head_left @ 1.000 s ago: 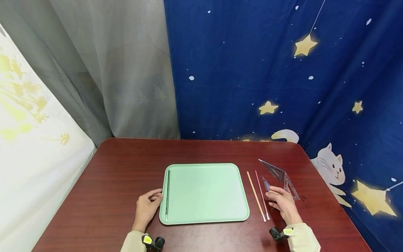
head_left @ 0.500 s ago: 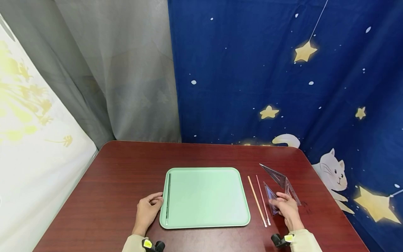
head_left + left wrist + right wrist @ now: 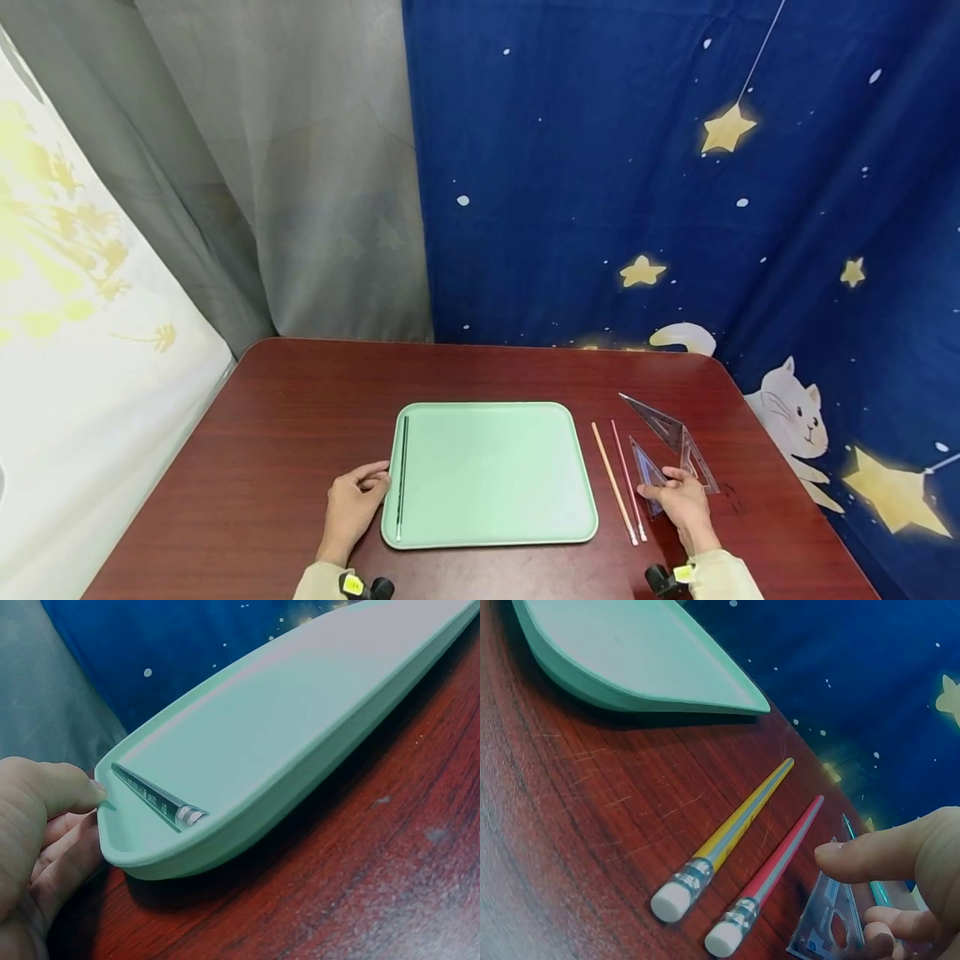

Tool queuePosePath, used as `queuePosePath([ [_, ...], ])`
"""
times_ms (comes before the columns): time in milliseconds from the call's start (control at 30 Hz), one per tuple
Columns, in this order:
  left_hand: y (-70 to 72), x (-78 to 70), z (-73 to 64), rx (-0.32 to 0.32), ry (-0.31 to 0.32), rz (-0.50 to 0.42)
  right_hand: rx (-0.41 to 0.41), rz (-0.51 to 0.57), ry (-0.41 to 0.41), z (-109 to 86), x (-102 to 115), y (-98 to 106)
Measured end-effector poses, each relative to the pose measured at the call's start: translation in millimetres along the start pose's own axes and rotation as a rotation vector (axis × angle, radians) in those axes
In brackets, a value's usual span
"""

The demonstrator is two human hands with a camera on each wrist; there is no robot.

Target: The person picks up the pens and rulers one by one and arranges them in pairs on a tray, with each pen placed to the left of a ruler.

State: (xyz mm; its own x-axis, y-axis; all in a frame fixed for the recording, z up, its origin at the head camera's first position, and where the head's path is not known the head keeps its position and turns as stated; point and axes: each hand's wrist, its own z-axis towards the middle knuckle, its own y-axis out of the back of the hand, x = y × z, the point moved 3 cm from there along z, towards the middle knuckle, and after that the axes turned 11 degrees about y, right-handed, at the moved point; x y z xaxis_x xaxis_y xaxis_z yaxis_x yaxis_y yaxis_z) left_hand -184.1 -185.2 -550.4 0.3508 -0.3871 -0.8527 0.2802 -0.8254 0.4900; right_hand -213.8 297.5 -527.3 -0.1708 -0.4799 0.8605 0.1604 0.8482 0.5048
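Note:
My left hand [image 3: 352, 510] holds the left edge of a pale green tray [image 3: 495, 475], thumb at the rim and fingers curled against its outer side. A black pencil [image 3: 154, 796] lies in the tray along that edge. On the right, my right hand [image 3: 684, 504] hovers over a small clear set square [image 3: 817, 922] with a bluish tint. Its thumb reaches out above the set square, while the other fingers bend beside it. To the left of that hand lie a yellow pencil [image 3: 739, 831] and a red pencil [image 3: 786, 851], white erasers toward me.
Beyond the right hand lie more clear set-square pieces [image 3: 662, 422], one angled toward the table's right side. The reddish-brown table [image 3: 330, 400] ends at a grey curtain [image 3: 337, 208] and a blue star-patterned curtain [image 3: 570, 167].
My right hand has shifted slightly toward me and right, uncovering more of the small set square. The left hand stays at the tray's edge. The head view has tilted up slightly.

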Motion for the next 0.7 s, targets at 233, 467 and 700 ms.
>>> queuePosePath([
  [233,-0.4,1.1,-0.4,0.003,0.003,-0.007,-0.033,-0.09,0.025,-2.4,-2.2,0.7],
  [467,-0.5,1.2,-2.3,0.009,0.011,-0.01,-0.105,-0.261,0.058,-4.3,-2.0,-0.6],
  [700,-0.8,-0.5,-1.6,0.002,0.006,-0.013,-0.088,-0.306,0.001,-6.4,1.7,1.3],
])
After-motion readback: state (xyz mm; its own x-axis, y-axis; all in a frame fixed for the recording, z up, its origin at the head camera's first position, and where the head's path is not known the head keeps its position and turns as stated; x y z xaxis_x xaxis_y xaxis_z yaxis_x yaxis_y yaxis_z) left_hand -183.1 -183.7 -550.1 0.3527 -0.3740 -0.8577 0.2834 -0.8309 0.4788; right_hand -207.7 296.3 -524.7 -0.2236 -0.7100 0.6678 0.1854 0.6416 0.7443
